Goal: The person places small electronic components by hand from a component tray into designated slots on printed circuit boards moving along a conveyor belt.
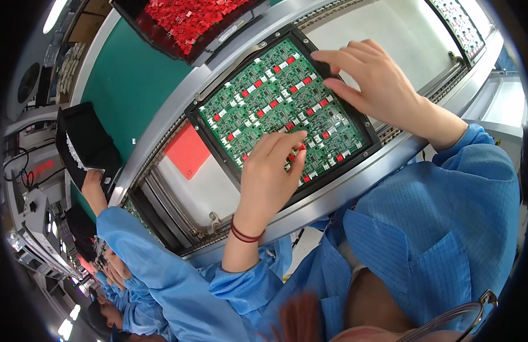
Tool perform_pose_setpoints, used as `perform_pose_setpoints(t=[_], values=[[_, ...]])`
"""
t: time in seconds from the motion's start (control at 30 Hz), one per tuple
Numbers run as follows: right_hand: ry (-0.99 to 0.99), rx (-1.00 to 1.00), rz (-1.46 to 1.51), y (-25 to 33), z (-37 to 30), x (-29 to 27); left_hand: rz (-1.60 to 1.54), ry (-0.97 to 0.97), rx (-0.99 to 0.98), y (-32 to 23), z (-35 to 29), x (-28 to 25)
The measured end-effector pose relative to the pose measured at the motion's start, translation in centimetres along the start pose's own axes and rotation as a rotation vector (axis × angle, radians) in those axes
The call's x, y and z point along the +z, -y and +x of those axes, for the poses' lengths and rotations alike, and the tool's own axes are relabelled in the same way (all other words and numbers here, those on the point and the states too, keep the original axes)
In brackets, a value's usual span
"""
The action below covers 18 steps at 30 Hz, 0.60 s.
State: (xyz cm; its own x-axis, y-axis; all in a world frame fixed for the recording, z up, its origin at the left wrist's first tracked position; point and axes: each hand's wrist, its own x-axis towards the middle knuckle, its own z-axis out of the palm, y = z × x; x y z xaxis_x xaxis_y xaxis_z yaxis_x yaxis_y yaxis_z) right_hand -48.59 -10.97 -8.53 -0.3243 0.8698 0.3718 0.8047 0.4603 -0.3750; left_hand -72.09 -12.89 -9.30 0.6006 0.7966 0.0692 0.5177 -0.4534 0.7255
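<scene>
A green circuit board panel (281,100) lies in a black frame (204,137) on the conveyor, dotted with small red and white connectors. Over its near part, my left hand (269,171) is closed, thumb and index finger pinching a small red connector (300,149). The fingers partly cover that connector and the board below. My right hand (378,80) is at the frame's far right corner, thumb and index finger spread apart with nothing between them.
A black bin (210,48) of red connectors stands beyond the rail (218,65). A red sheet (187,149) lies left of the frame. Another panel (460,25) is at upper right. At left, a co-worker's hand (93,185) is at a black bin (84,139) holding white parts.
</scene>
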Motion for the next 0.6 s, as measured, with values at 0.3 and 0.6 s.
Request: perform_pose_setpoints(t=[0.3,0.6], values=[[0.017,-0.057,-0.003,-0.1,-0.4,0.1,0.159,-0.108,-0.013,-1.1,-0.1,1.7],[-0.03,-0.013,-0.042,0.0,-0.2,0.2,0.296,-0.167,0.014,-1.5,-0.6,2.2]])
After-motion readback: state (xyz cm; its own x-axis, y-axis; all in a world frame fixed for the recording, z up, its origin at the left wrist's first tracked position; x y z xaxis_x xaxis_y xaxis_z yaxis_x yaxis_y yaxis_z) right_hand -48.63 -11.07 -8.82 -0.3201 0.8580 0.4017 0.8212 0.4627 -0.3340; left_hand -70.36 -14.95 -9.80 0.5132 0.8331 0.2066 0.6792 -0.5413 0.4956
